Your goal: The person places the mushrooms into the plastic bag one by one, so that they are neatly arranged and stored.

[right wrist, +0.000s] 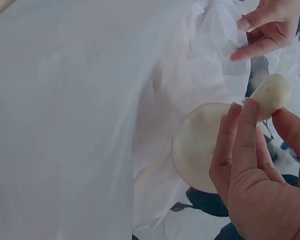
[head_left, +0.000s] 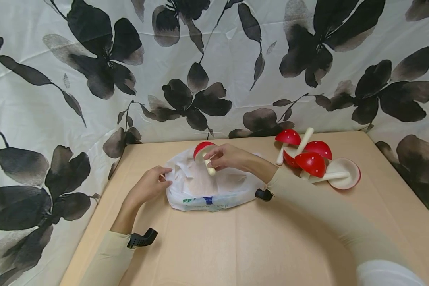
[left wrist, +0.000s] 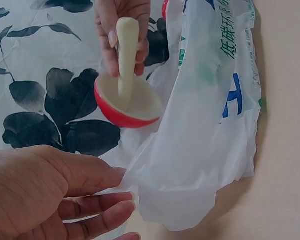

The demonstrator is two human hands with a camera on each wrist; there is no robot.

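Observation:
A white plastic bag (head_left: 232, 190) with green and blue print lies on the table, its opening spread. At its left edge my left hand (head_left: 151, 184) pinches the thin film between thumb and fingers, as the left wrist view also shows. My right hand (head_left: 227, 157) holds a toy mushroom (left wrist: 140, 102) by its cream stem, over the back of the bag. This mushroom has a red domed cap and a pale underside; its cap points away and its stem end comes toward me. In the right wrist view, the stem (right wrist: 272, 95) sits between thumb and fingertips.
Several more red-capped toy mushrooms (head_left: 310, 163) lie in a pile at the back right of the wooden table (head_left: 257, 242), close to my right forearm. A white cloth with dark flowers (head_left: 200, 99) hangs behind the table and along its sides.

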